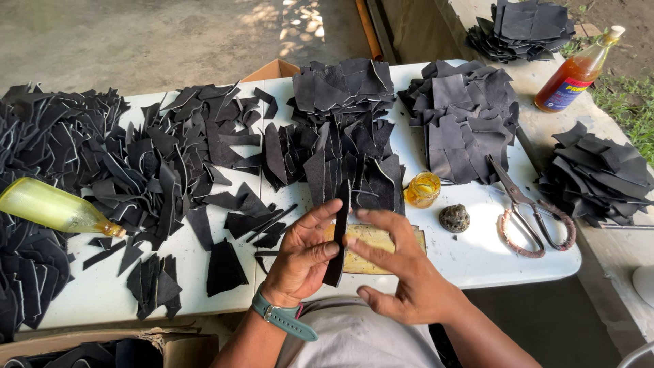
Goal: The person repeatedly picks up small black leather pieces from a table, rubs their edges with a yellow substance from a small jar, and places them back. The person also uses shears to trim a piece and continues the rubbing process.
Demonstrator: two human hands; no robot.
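My left hand (300, 255), with a green watch at the wrist, holds a narrow black leather strip (338, 235) upright between thumb and fingers. My right hand (402, 272) rests flat-fingered against the same strip from the right, fingertips touching it. Under both hands lies a yellowish stained board (378, 255) on the white table (477, 252). Just past the strip stand stacks of black leather pieces (344, 129).
A small jar of yellow glue (422, 189) and a dark round lump (454, 218) sit right of the board, with large scissors (528, 208) further right. Black scraps (136, 163) cover the left table with a yellow bottle (51, 206). An orange bottle (575, 71) stands far right.
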